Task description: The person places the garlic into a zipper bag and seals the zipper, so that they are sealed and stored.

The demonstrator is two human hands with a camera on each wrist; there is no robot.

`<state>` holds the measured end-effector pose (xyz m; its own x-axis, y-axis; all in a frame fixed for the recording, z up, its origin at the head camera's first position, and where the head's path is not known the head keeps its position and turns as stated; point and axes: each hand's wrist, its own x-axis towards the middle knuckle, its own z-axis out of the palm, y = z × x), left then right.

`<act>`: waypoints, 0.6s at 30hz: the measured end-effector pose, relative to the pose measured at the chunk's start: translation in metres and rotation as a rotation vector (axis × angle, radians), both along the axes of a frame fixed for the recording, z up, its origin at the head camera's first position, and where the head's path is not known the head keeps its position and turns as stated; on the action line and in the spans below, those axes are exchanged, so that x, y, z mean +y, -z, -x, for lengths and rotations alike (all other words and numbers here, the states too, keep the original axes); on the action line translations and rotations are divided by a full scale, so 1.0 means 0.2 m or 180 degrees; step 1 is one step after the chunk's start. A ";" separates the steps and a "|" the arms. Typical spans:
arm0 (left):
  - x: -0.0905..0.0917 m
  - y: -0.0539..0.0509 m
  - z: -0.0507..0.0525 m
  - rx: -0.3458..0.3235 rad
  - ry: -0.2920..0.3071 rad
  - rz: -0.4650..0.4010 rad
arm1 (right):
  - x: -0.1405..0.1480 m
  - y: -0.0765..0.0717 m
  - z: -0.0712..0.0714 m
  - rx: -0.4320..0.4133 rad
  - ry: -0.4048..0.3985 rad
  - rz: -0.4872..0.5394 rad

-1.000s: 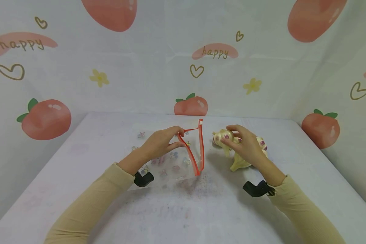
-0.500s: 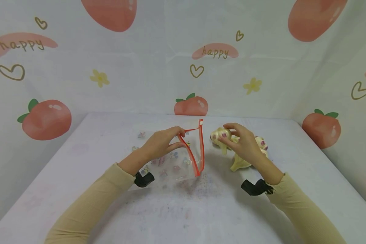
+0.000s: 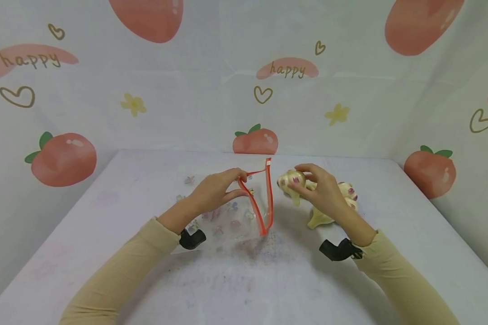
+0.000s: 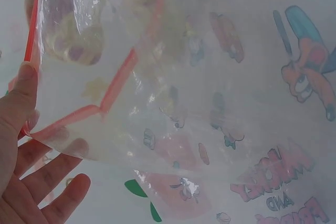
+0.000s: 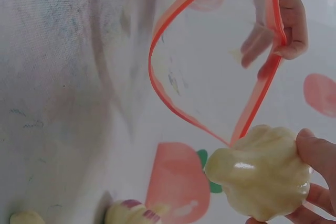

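Observation:
A clear printed bag [image 3: 227,216] with a red zip edge [image 3: 270,194] stands with its mouth spread toward the right. My left hand [image 3: 215,192] pinches the bag's rim between thumb and fingers; in the left wrist view the thumb of that hand [image 4: 26,145] lies on the red strip. My right hand [image 3: 323,189] holds a garlic bulb [image 3: 285,180] by thumb and fingers, just right of the bag's mouth and apart from it. The right wrist view shows this bulb [image 5: 262,174] beside the red-edged opening [image 5: 157,82], its stem pointing left.
More garlic bulbs [image 3: 321,217] lie on the table under and behind my right hand, some partly hidden by it. A patterned cloth [image 3: 195,113] hangs behind the table [image 3: 244,289] and along its sides.
My right hand has moved slightly left with the garlic bulb, nearer to the bag's mouth. My left hand and the bag have stayed almost still.

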<state>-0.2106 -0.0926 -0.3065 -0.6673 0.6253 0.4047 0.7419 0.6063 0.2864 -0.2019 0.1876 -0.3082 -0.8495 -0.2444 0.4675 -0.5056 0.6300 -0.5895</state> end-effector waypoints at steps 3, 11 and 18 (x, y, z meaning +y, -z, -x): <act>0.00 -0.01 0.00 -0.0007 -0.0008 0.0006 | -0.01 0.00 0.00 -0.0023 -0.0004 0.0006; 0.00 0.00 0.01 0.0073 0.0054 -0.0046 | -0.03 0.00 -0.01 -0.0158 -0.0090 0.0132; 0.00 0.00 0.01 0.0110 0.0064 -0.0077 | -0.07 0.00 0.00 -0.0213 -0.0162 0.0240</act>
